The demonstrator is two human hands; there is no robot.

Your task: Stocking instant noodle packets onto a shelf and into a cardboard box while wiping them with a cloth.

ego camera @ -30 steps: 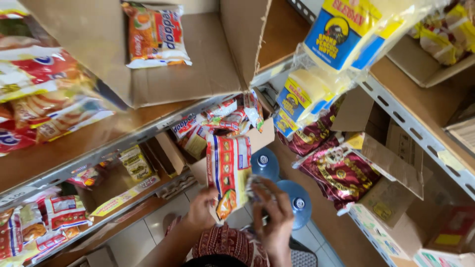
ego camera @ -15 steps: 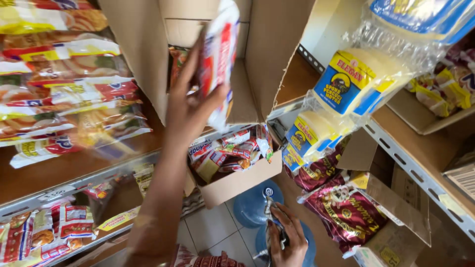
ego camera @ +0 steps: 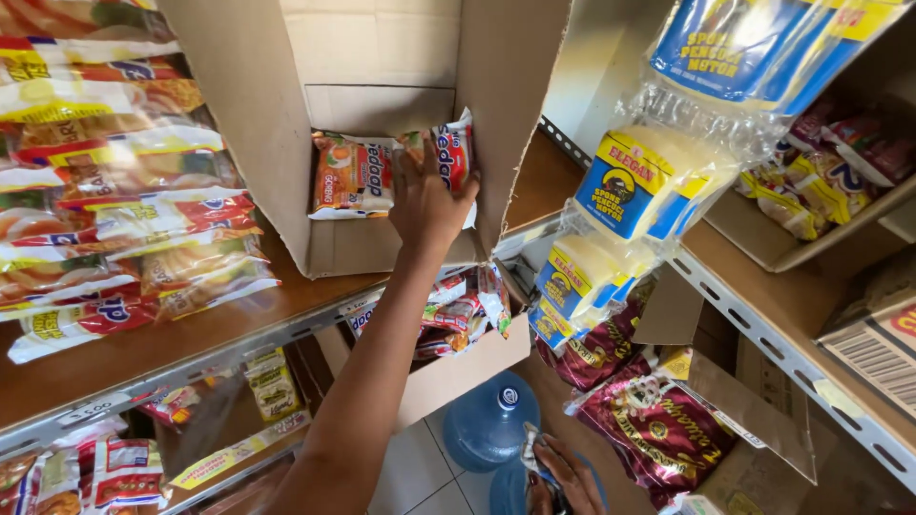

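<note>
My left hand (ego camera: 427,205) reaches up into an open cardboard box (ego camera: 239,143) lying on its side on the wooden shelf. Its fingers press a red and white noodle packet (ego camera: 450,151) upright against the box's right wall. An orange noodle packet (ego camera: 351,176) lies just left of it inside the box. My right hand (ego camera: 565,477) is low at the bottom edge, beside a blue water jug (ego camera: 491,420), with its fingers closed on a crumpled bit of plastic wrapper (ego camera: 534,446).
Stacked noodle packets (ego camera: 124,219) fill the shelf to the left. A lower box of noodle packets (ego camera: 458,310) sits under the shelf. Bagged yellow sponges (ego camera: 620,181) and dark red packets (ego camera: 649,424) hang at the right by metal racks.
My left hand has carried the noodle packet from in front of the box down into it, against the right wall. My right hand stays low by the jug.
</note>
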